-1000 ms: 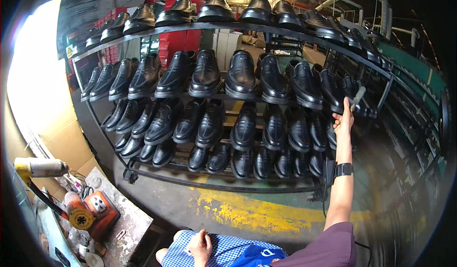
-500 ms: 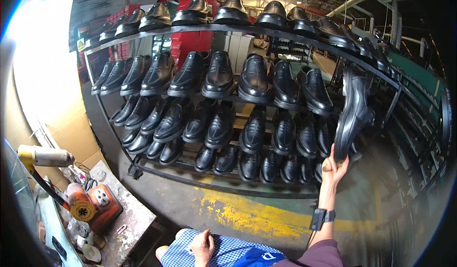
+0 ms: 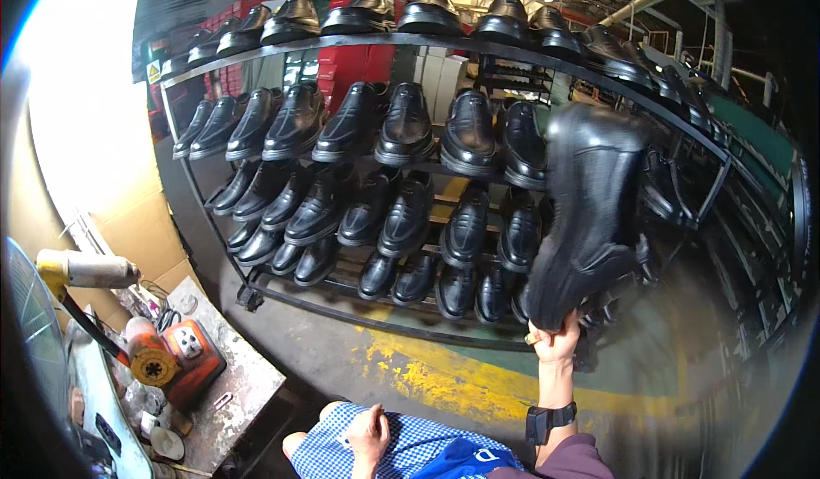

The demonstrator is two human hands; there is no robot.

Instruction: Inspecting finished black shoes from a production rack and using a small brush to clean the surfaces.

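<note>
My right hand [image 3: 559,340] reaches forward and is closed on the toe end of a black leather shoe [image 3: 594,214]. The shoe stands nearly upright above the fingers, heel end up, blurred by motion, in front of the rack's right part. A tan band shows at one finger. My left hand [image 3: 368,435] rests closed over my lap on a blue checked cloth [image 3: 418,445]; whether something small is inside it is hidden. Black slip-on shoes [image 3: 405,125] stand in rows on a dark metal rack [image 3: 342,42], toes mostly toward me on the lower tiers.
At left, a worn bench [image 3: 248,385] carries an orange power tool [image 3: 186,351] and small items. A fan [image 3: 38,325] stands at the left edge, beside a cardboard panel [image 3: 141,223]. Red boxes [image 3: 346,61] stack behind the rack. Yellow paint [image 3: 427,376] marks the floor.
My right hand has moved left and closer to me with the shoe, which now looks larger and covers part of the rack. My left hand stays over my lap.
</note>
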